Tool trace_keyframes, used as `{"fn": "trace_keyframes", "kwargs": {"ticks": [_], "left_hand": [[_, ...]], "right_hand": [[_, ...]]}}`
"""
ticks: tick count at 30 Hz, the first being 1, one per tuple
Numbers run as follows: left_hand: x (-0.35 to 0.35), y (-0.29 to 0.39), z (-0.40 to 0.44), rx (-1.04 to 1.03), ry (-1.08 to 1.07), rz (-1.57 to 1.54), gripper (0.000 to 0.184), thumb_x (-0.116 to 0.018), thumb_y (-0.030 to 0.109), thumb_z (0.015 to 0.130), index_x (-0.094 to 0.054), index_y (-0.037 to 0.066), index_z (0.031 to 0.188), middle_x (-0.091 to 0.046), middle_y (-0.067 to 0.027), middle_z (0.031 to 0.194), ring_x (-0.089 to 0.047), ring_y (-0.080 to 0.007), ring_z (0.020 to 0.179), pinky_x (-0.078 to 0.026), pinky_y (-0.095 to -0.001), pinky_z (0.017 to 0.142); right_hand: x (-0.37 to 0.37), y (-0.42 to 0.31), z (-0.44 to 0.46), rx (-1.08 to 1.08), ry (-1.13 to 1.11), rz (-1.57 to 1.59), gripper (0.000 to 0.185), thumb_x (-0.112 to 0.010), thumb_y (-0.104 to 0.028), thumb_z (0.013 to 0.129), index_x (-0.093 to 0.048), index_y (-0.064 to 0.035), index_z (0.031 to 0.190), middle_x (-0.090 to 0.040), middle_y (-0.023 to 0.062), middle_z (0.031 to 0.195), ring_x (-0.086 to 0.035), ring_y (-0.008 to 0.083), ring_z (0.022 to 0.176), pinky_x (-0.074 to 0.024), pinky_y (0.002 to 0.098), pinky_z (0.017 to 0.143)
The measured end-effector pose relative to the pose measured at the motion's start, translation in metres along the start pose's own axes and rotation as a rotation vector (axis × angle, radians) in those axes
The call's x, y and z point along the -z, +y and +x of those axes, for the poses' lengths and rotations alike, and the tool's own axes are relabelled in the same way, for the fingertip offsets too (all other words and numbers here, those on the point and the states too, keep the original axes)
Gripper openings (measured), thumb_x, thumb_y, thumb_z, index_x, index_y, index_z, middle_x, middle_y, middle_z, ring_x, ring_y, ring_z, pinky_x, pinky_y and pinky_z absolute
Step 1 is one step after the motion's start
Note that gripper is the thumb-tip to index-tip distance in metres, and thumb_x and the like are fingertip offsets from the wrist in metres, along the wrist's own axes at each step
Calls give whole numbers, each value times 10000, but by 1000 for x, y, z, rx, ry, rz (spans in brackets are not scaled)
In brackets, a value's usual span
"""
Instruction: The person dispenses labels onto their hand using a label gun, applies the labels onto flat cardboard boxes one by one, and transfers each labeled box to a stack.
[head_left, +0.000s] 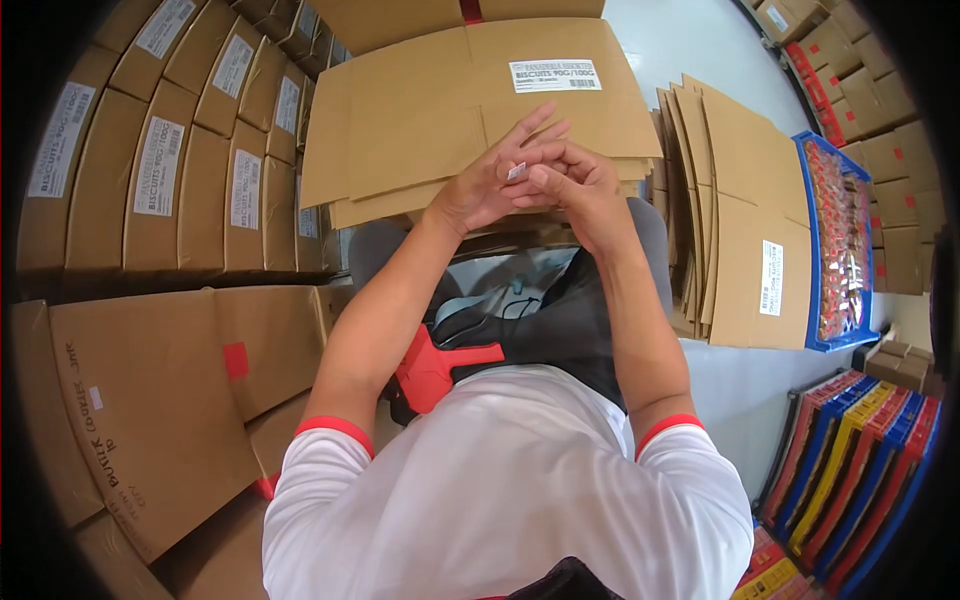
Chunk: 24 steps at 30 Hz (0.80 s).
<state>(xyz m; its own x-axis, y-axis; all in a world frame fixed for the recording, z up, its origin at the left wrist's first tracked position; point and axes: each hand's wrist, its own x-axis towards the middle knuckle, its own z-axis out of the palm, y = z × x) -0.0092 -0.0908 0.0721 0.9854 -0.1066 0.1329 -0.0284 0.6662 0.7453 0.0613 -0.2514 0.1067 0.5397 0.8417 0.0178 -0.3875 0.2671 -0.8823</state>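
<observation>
A small white printed sticker [516,171] shows where my two hands meet, above a stack of flat cardboard cartons. My left hand [478,188] has its fingers stretched out toward the upper right. Across it comes my right hand [590,190], thumb and fingers bent together close beside the sticker. Some fingertips overlap, so the exact contact is partly hidden. Below the hands lies the top flattened carton [420,110], with a white biscuit label [555,76] on it. A red handheld tool [440,372], perhaps a label gun, rests at my lap by my left forearm.
Labelled closed cartons [160,165] are stacked at the left, above larger boxes [140,400]. More flattened cartons [750,220] lean at the right, beside a blue crate [812,240] of packaged goods. Colourful stacked crates [850,450] stand at the lower right.
</observation>
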Motion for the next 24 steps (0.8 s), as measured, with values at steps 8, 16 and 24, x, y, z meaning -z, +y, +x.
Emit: {"fn": "trace_keyframes", "kwargs": {"ticks": [8,16,24], "left_hand": [[58,-10,7,-51,246,212,948,-677,490,949,-195,43,1632,-309,-178,1645,-376,-290,1493,-337,-414,1205],[193,-18,-37,99,690,2030,666,-477,485,1036,-384,111,1579,-271,-216,1661,-195,-353,1563,-114,-529,1273],[187,-19,-36,118,730,2063,664,-477,480,1027,-382,132,1585,-282,-189,1664,-213,-343,1560,-121,-521,1272]], "right_hand": [[16,13,28,109,187,-425,144,-694,-107,968,-690,26,1023,-734,120,980,-736,193,864,-609,316,783],[177,13,138,7,490,-521,181,-733,-155,926,-707,12,992,-709,77,871,-710,163,782,-591,285,730],[256,33,234,-313,433,-927,155,-732,-162,921,-707,-11,899,-682,58,765,-637,135,615,-564,291,568]]}}
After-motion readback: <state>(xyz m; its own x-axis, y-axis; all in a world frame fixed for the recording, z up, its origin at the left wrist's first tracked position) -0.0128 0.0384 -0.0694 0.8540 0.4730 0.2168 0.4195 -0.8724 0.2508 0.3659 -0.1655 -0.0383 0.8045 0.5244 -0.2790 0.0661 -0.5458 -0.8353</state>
